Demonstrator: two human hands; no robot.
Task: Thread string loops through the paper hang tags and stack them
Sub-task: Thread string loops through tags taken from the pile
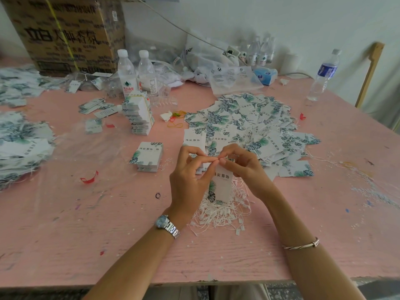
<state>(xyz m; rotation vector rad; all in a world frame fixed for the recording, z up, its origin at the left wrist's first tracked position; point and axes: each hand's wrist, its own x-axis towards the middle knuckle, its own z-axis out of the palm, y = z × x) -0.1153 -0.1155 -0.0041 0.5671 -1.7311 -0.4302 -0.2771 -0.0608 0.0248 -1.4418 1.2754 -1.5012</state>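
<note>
Pink tabletop [108, 224] carries your work. At frame centre your left hand [190, 176] and right hand [244, 167] meet, and the curled fingers [223, 161] of both pinch the top edge of one upright paper hang tag [220, 185]. Any string between them is too small to tell. Directly beneath it lies a white tangle of string loops [220, 215]. A loose heap of tags [244, 122] spreads behind your hands toward the upper right, and a small neat stack [147, 156] sits just left of them.
</note>
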